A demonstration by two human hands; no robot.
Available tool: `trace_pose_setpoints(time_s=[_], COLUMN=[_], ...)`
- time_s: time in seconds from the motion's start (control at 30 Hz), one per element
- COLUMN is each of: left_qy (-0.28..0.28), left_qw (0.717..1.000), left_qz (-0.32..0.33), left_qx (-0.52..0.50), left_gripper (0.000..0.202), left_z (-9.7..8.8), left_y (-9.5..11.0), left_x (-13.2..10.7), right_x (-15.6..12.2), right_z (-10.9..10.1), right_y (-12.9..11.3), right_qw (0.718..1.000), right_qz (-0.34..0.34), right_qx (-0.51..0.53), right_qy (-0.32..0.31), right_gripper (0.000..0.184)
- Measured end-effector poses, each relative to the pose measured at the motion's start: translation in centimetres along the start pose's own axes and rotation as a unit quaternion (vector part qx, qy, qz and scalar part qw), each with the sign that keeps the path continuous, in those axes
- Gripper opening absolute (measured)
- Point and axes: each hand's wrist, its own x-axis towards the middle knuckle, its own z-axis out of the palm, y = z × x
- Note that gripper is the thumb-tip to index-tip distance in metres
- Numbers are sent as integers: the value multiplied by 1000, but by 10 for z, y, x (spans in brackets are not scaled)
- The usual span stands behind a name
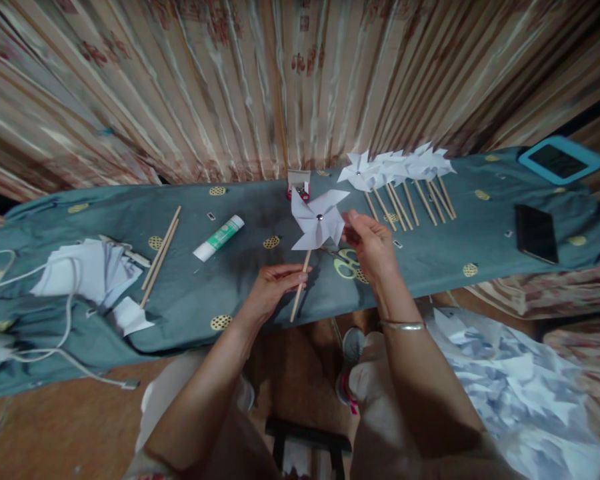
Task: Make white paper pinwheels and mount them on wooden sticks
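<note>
Two bare hands up over the blue-gray cloth (220,300), left hand (273,283) pinching the wooden stick (300,288) low down, right hand (373,243) bent at the wrist, fingertips squeezing one blade of the white paper pinwheel (317,221).

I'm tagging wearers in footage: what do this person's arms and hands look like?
The left forearm and right forearm are bare, with no sleeves in view. The left hand shows no glove, ring or watch. The right hand is ungloved too; a thin silver-coloured bangle circles its wrist.
</note>
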Motion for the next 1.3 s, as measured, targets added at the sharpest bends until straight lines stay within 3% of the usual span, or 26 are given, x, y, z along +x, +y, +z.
trace_pose_setpoints(time_s=[0.27,0.53,1.0,1.3], left_qy=[2,4,10,14], left_qw=[1000,1000,1000,1000], left_qz=[0,4,14,18], left_qx=[-6,-2,5,2], left_gripper=[36,36,36,36], left_z=[-1,-1,0,2], left_y=[-2,-1,-2,-2], left_x=[2,1,2,4], right_x=[-4,-7,-8,-15], right_z=[6,9,10,14], right_y=[-2,-5,-2,-4], right_qw=[998,998,998,994], right_qz=[21,47,42,68], right_qx=[32,41,21,67], right_qy=[-41,-31,-47,-55], right_gripper=[41,46,42,39])
